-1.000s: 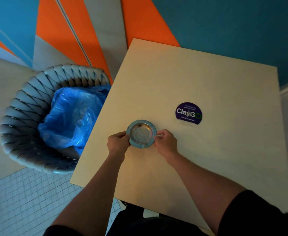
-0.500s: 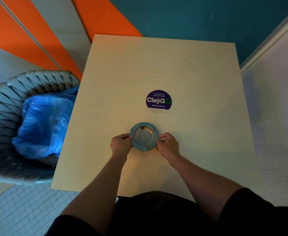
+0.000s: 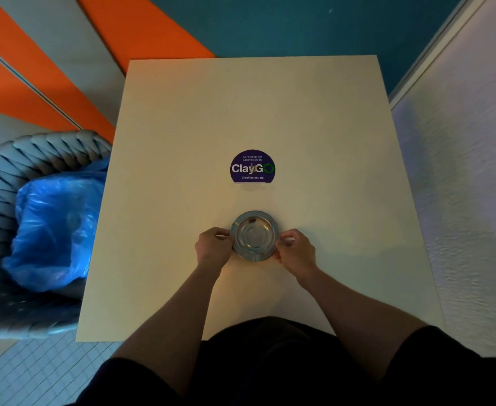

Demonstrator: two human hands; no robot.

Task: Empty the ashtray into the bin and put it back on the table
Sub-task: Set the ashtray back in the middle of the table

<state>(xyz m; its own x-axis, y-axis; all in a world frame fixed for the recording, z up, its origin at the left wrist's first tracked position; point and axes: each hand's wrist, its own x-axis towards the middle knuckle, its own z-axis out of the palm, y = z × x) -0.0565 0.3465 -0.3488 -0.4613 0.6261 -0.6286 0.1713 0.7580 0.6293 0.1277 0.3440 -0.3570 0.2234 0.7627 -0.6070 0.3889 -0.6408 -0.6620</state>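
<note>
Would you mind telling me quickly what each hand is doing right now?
Left hand: closed on the left rim of the ashtray.
Right hand: closed on the ashtray's right rim.

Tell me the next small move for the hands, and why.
Probably let go and draw both hands back. The ashtray looks nearly empty and sits on the table below the ClayGo sticker, with the left hand and right hand pinching its rim.

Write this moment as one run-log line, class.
phase: ashtray on table | left hand: on its left rim | right hand: on its right rim | bin: left of table, blue liner
</note>
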